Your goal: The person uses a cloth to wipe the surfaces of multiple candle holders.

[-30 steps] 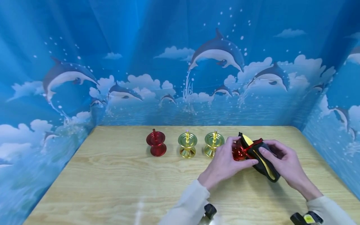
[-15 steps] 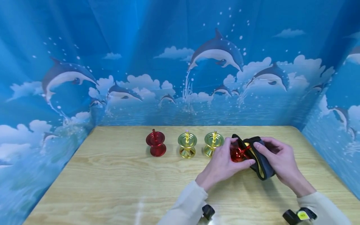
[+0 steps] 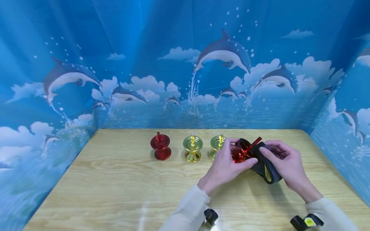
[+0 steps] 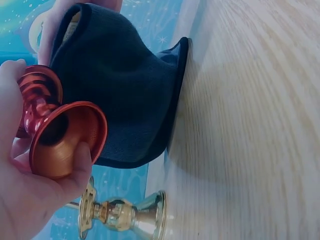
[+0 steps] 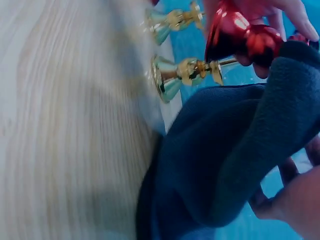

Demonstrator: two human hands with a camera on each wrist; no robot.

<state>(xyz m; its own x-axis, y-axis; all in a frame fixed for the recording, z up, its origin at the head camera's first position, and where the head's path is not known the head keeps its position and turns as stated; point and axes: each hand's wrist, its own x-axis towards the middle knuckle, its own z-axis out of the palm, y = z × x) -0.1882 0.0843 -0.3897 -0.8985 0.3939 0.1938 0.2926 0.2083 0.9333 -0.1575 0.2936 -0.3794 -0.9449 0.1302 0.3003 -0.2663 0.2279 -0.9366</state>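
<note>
My left hand (image 3: 222,165) grips a shiny red metal candle holder (image 3: 239,156), tilted over on its side above the table. Its hollow foot (image 4: 82,127) faces the left wrist camera, with a fingertip at the inner rim. In the head view, its thin red stem (image 3: 256,143) points up and right, across the edge of a dark cloth (image 3: 258,168) with yellow lining. My right hand (image 3: 289,165) pinches this folded cloth, thumb on top. The cloth's dark outer side (image 4: 115,95) hangs beside the holder, its lower edge close over the table.
To the left, a second red candle holder (image 3: 162,153) and a gold one (image 3: 192,150) stand upright in a row. Another gold candle holder (image 3: 216,144) is partly hidden behind my left hand. A dolphin-print curtain (image 3: 173,64) borders the wooden table (image 3: 124,179).
Both hands have shifted a little to the left. The cloth has slipped down along the red candle holder, so more of its stem shows, and it now hangs more folded.
</note>
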